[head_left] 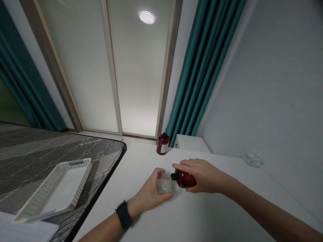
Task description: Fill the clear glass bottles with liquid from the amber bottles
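My left hand (151, 191), with a dark watch on its wrist, is wrapped round a clear container (165, 185) over the white table (141, 156). From the right, my right hand (202, 174) grips a dark red-brown bottle (185, 178) tipped on its side. The bottle's black neck points left at the clear container's upper right edge. Whether liquid is flowing cannot be made out. A second red-brown bottle (163, 144) with a white label and black top stands upright at the table's far edge.
A white perforated basket (84, 178) lies on the grey patterned mattress (106, 144) at the left, beside white paper (27, 228). A white cabinet (193, 144) stands beyond the table. Clear plastic (253, 159) lies at the table's right back edge by the wall.
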Motion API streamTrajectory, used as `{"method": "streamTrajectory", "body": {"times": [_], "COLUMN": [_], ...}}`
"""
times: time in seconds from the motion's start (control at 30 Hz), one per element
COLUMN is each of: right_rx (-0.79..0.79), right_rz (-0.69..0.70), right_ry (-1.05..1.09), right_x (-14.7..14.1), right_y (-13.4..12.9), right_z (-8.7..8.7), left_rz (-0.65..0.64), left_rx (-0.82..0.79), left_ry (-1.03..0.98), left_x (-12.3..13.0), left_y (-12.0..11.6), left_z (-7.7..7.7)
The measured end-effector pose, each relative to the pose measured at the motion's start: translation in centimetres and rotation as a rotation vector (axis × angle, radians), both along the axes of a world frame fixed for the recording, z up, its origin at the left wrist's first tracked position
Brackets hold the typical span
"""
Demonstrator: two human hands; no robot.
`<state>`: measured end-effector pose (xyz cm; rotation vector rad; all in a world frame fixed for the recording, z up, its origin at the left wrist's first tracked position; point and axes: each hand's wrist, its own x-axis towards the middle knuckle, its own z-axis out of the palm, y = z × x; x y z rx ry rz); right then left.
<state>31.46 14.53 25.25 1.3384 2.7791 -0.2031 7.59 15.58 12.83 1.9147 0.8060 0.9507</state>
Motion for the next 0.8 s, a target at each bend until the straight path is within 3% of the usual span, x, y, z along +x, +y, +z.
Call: {"method": "streamTrajectory", "body": {"times": [0.8], "right_rx": [0.033], "right_rz": [0.018], "right_ry": [-0.026], "right_x": [-0.04], "right_y": [0.14], "right_z": [0.02], "left_rz": [0.017], "left_rx": [-0.045], "left_ry": [-0.01], "left_x": [0.12], "left_y": [-0.08], "left_z": [-0.35]}}
